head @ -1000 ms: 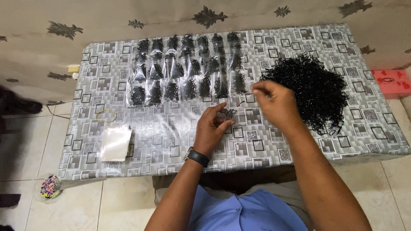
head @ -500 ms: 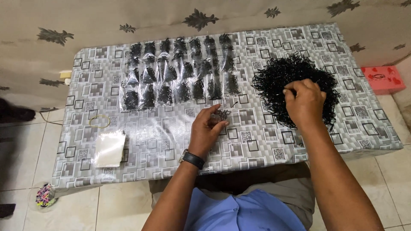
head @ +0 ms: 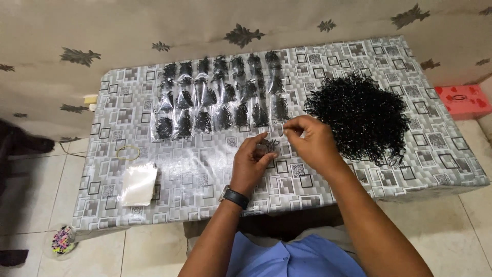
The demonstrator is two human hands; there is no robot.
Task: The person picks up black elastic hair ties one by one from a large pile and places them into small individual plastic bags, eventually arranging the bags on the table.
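My left hand (head: 252, 160) rests on the table near its front middle and pinches a small bunch of black bands (head: 268, 145). Just to its right, my right hand (head: 310, 139) has its fingertips pinched together, and whether it grips a few bands I cannot tell. A large loose pile of black bands (head: 361, 114) lies to the right of both hands. Behind them, several small clear bags filled with black bands (head: 220, 97) lie in rows on the table (head: 195, 179).
A stack of empty clear bags (head: 137, 184) lies at the table's front left, with a yellow rubber band (head: 127, 152) behind it. A red box (head: 465, 99) sits on the floor at right. A colourful bundle (head: 62, 240) lies on the tiles at lower left.
My right hand has come back left from the big pile to meet my left hand. The left hand has kept its place with the small bunch.
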